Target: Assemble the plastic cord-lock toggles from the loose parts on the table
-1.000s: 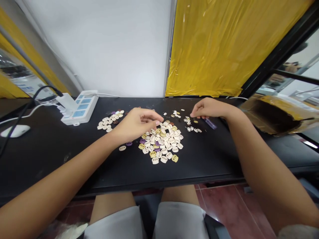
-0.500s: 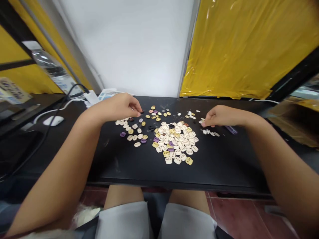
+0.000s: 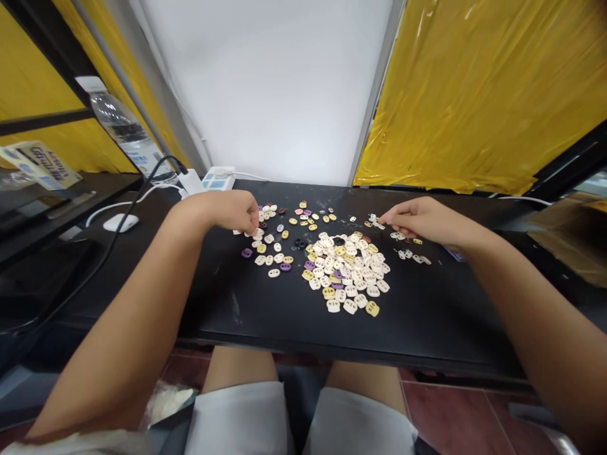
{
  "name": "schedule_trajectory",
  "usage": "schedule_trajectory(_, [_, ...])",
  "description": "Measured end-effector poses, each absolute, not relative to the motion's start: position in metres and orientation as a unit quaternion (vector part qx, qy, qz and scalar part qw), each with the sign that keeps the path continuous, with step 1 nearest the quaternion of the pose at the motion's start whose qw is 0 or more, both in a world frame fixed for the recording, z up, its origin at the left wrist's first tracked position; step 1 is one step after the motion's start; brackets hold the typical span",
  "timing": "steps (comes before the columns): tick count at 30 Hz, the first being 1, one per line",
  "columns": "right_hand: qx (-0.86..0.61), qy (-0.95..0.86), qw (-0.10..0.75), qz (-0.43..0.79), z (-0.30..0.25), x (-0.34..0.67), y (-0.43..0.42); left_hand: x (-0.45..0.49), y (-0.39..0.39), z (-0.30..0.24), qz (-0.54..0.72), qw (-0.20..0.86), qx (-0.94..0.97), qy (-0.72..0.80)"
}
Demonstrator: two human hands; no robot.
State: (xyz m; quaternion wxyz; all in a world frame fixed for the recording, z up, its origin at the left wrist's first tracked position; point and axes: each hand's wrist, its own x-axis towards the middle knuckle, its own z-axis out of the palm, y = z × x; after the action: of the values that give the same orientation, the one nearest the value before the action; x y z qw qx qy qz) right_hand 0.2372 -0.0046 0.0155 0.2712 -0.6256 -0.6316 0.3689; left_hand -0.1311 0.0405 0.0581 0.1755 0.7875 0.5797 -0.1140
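Note:
My left hand (image 3: 233,212) is closed, fingertips together at the left edge of a loose group of cream, yellow and purple two-hole buttons (image 3: 269,260). Anything between those fingertips is hidden. Across the table, my right hand (image 3: 417,218) pinches thumb and forefinger together at a small cluster of white pieces (image 3: 372,221); what it grips is too small to tell. Between the hands lies a large heap of mostly cream buttons (image 3: 349,273), mixed with yellow, purple and black ones. Short rows of small white pieces (image 3: 413,256) lie beneath my right wrist.
Yellow and pink buttons (image 3: 313,219) are scattered behind the heap, with black ones (image 3: 301,242) beside it. On the left are a white mouse-like object (image 3: 121,223), cables, a power strip (image 3: 219,178) and a water bottle (image 3: 126,129). A cardboard box (image 3: 569,234) stands right.
My left hand has moved left and nearer, away from a dark button, to the group's left edge. My right hand has shifted left and back to the white cluster, uncovering a yellow button. The view has shifted.

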Motion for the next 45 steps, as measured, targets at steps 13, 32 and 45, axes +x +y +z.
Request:
schedule_trajectory(13, [-0.591, -0.61, 0.334, 0.409, -0.003, 0.221, -0.002, -0.109, 0.03, 0.052, -0.021, 0.164, 0.832, 0.529])
schedule_trajectory(32, [-0.456, -0.612, 0.435, 0.477, 0.0, 0.189, -0.018, -0.079, 0.016, 0.039, 0.144, 0.301, 0.836, 0.436])
schedule_trajectory(45, [-0.433, -0.597, 0.443, 0.51, 0.003, 0.18, -0.026, -0.043, 0.003, 0.011, 0.273, 0.451, 0.787, 0.322])
